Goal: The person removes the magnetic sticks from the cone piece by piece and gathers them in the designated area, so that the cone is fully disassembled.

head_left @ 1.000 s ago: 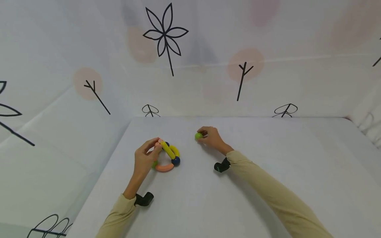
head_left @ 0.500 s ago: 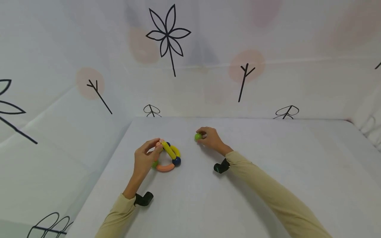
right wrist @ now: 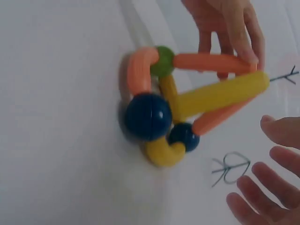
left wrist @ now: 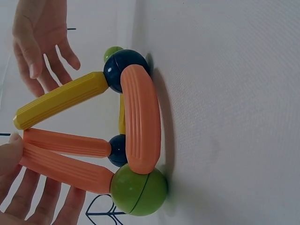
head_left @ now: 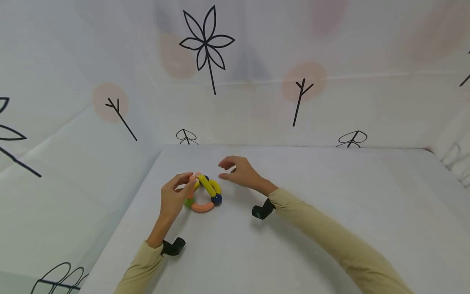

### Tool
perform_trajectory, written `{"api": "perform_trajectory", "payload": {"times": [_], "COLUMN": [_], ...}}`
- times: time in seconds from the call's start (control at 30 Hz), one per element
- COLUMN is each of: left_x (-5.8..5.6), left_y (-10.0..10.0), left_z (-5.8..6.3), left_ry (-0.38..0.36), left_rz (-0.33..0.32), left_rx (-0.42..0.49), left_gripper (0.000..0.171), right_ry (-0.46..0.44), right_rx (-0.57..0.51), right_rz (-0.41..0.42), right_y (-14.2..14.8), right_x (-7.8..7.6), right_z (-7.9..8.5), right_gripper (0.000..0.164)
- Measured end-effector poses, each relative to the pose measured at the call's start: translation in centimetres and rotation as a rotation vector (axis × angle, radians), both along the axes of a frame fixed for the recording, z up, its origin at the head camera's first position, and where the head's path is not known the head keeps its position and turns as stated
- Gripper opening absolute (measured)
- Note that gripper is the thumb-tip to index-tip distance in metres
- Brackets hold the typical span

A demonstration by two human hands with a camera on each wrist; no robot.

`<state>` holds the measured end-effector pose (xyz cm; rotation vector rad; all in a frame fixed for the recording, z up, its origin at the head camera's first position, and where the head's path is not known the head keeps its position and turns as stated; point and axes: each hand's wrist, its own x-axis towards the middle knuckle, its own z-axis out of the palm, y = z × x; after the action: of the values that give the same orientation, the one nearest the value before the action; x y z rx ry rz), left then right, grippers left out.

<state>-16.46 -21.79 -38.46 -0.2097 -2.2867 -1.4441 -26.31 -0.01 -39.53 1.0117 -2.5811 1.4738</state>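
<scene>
A magnetic stick-and-ball frame [head_left: 203, 207] stands on the table. Its base joins two blue balls [right wrist: 148, 116] and a green ball [left wrist: 138, 190] with curved orange and yellow sticks. Two orange sticks and one yellow stick [left wrist: 63, 100] lean inward from the base, their upper ends close together. My left hand [head_left: 172, 200] pinches the orange sticks [left wrist: 68, 168] near their tops. Close by on the right, my right hand [head_left: 244, 174] has its fingers spread and holds nothing. A loose green ball [left wrist: 112, 53] lies beyond the frame; in the head view it is hidden.
The white table [head_left: 293, 245] meets a pale cloth backdrop [head_left: 257, 110] at its far edge, printed with black plant drawings. Black wrist cameras [head_left: 262, 209] hang below both wrists, near the table surface.
My right hand has left the loose green ball and moved left toward the frame, fingers opened. My left hand has shifted slightly left, still holding the orange sticks.
</scene>
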Motion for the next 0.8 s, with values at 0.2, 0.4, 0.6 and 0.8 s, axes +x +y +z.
{"api": "perform_trajectory", "payload": {"times": [0.2, 0.4, 0.6, 0.8], "left_x": [0.2, 0.6, 1.0, 1.6], "left_y": [-0.4, -1.0, -1.8, -2.8], "left_z": [0.1, 0.0, 0.0, 0.2], "left_ry": [-0.003, -0.014, 0.003, 0.003], "left_rz": [0.036, 0.030, 0.001, 0.009], "left_rx": [0.007, 0.024, 0.080, 0.123], "left_gripper": [0.024, 0.024, 0.024, 0.023], "right_ry": [-0.033, -0.018, -0.019, 0.008], "right_rx": [-0.008, -0.066, -0.079, -0.118], "right_rz": [0.030, -0.033, -0.022, 0.012], "right_y": [-3.2, -4.8, -4.8, -4.2], "right_x": [2.1, 2.7, 2.8, 2.9], "right_z": [0.5, -0.1, -0.1, 0.1], "right_gripper": [0.036, 0.026, 0.021, 0.021]}}
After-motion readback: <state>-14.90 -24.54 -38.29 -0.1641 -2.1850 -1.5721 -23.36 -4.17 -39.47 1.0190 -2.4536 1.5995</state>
